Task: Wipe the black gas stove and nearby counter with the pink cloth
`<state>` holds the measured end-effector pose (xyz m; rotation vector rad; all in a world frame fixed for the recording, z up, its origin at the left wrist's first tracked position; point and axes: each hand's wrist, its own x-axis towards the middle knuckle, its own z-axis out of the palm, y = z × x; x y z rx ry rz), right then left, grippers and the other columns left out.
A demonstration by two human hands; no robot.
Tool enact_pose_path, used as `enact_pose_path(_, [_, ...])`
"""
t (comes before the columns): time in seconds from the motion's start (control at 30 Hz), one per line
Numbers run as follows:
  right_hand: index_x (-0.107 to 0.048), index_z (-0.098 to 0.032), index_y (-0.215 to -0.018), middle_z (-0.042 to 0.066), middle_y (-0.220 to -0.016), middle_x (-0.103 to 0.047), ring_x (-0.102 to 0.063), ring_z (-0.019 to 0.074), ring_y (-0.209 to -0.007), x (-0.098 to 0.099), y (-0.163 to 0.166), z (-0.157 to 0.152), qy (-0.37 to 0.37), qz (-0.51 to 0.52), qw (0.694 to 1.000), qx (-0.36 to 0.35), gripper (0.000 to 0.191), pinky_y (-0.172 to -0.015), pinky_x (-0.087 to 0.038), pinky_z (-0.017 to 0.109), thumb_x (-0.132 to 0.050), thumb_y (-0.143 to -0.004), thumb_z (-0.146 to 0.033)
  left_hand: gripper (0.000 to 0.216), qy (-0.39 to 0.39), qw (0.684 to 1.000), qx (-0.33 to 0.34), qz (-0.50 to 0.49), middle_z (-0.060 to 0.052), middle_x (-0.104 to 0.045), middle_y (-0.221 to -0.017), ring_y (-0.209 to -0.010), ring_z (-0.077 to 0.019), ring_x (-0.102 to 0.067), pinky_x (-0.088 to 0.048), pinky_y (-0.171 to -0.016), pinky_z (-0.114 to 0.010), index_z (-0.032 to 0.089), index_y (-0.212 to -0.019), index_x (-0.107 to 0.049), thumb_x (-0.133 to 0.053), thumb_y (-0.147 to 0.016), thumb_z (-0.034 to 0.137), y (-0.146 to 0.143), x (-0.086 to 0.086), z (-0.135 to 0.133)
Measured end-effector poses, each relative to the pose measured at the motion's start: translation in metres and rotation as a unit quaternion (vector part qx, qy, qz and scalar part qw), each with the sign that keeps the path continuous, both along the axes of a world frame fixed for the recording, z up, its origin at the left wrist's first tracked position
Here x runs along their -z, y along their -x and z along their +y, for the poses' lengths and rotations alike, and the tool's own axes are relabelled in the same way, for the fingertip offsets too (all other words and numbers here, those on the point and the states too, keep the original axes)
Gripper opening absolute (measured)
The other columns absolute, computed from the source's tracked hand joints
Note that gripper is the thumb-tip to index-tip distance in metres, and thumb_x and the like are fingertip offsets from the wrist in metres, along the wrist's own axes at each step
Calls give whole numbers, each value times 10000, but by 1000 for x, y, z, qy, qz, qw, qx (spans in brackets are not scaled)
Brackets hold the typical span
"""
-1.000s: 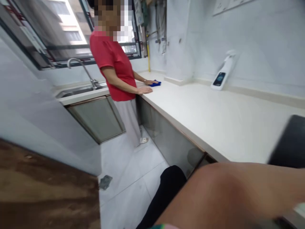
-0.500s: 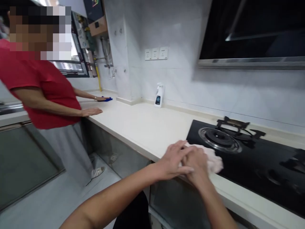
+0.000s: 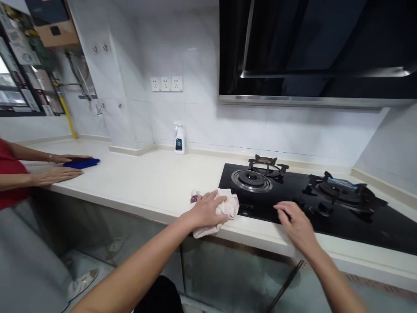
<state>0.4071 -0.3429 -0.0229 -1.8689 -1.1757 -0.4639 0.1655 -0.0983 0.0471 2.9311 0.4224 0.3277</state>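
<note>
My left hand (image 3: 208,209) presses down on a pale pink cloth (image 3: 231,204), gripping it at the counter's front edge by the stove's left corner. Part of the cloth hangs over that edge. Over the front of the black glass gas stove (image 3: 260,213) is my right hand (image 3: 295,221), holding nothing, its fingers loosely bent and the thumb apart. A pot support (image 3: 267,163) sits off its place, behind the bare left burner (image 3: 251,179). Another support (image 3: 342,193) stands around the right burner, with something blue at its back.
A white spray bottle (image 3: 179,138) stands against the wall on the pale counter (image 3: 140,178). At the left, a co-worker in red rests both hands (image 3: 60,174) on the counter, by a blue cloth (image 3: 83,163). The range hood (image 3: 309,52) hangs above the stove.
My hands were together over the cloth; now they are apart, the right off to the stove front and the left on the cloth. The view has turned right, showing more of the stove.
</note>
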Motion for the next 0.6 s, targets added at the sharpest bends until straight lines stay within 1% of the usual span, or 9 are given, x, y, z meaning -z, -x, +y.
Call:
enact_pose_path(0.07, [-719,-250,-959,89,-1096,-691,-643,258,-1038,8,-27,-34,42,10,998,54,333,-961,-488,430,-460,-929,-457,499,-4,1000,1,-3,-132,-546,-1486,-1296,-405,-514,-383,-1053,-601,265,-1359,-620,-621,-928,516,-14,3,-5])
enact_pose_path(0.1, [-719,-248,-943,90,-1079,-696,-648,260,-1022,11,-35,-45,55,20,995,76,351,-948,-496,428,-453,-919,-476,420,-10,1000,-2,-11,-127,-599,-1414,-1245,-389,-538,-399,-1030,-583,249,-1302,-654,-597,-949,467,-20,5,-8])
enact_pose_path(0.17, [-718,-244,-921,91,-1060,-703,-652,268,-1010,17,-44,-57,65,35,991,107,386,-936,-502,434,-440,-903,-511,344,-21,999,-13,-29,-123,-649,-1317,-1202,-379,-531,-401,-1010,-568,220,-1234,-684,-564,-969,403,-28,10,-14])
enact_pose_path(0.23, [-724,-253,-936,84,-1083,-708,-639,289,-1047,20,-44,-57,82,28,988,125,402,-963,-486,463,-448,-893,-542,328,-25,998,-10,-52,-117,-665,-1277,-1199,-374,-509,-390,-1010,-564,212,-1218,-691,-556,-979,391,-36,15,-26])
enact_pose_path(0.33, [-729,-271,-938,68,-1096,-717,-621,309,-1085,21,-40,-53,112,12,985,130,400,-1001,-456,494,-456,-899,-562,312,-16,994,35,-106,-95,-678,-1242,-1166,-336,-518,-393,-1005,-519,228,-1199,-699,-587,-976,414,-56,20,-54])
enact_pose_path(0.4, [-721,-270,-897,71,-1069,-721,-632,304,-1064,22,-40,-53,105,23,986,130,408,-986,-465,480,-443,-905,-569,306,-11,988,62,-143,-92,-672,-1226,-1138,-312,-532,-403,-990,-487,236,-1195,-698,-583,-984,426,-77,21,-78])
enact_pose_path(0.43, [-715,-269,-879,74,-1053,-723,-639,301,-1053,23,-41,-54,97,31,987,127,412,-977,-473,470,-439,-904,-574,310,-11,986,61,-156,-98,-672,-1194,-1119,-309,-538,-410,-976,-482,230,-1187,-699,-581,-985,435,-89,21,-90])
enact_pose_path(0.5, [-707,-268,-861,79,-1037,-722,-650,298,-1035,25,-45,-56,84,43,988,122,416,-959,-487,457,-440,-898,-585,355,-15,983,63,-174,-117,-652,-1200,-1137,-322,-527,-421,-952,-488,227,-1220,-687,-557,-995,468,-115,21,-111])
enact_pose_path(0.6, [-699,-259,-860,91,-1040,-713,-662,296,-1009,28,-50,-57,65,57,989,120,430,-940,-502,451,-443,-885,-604,410,-10,985,97,-142,-132,-640,-1205,-1153,-340,-520,-417,-965,-526,222,-1222,-694,-561,-980,525,-152,18,-136])
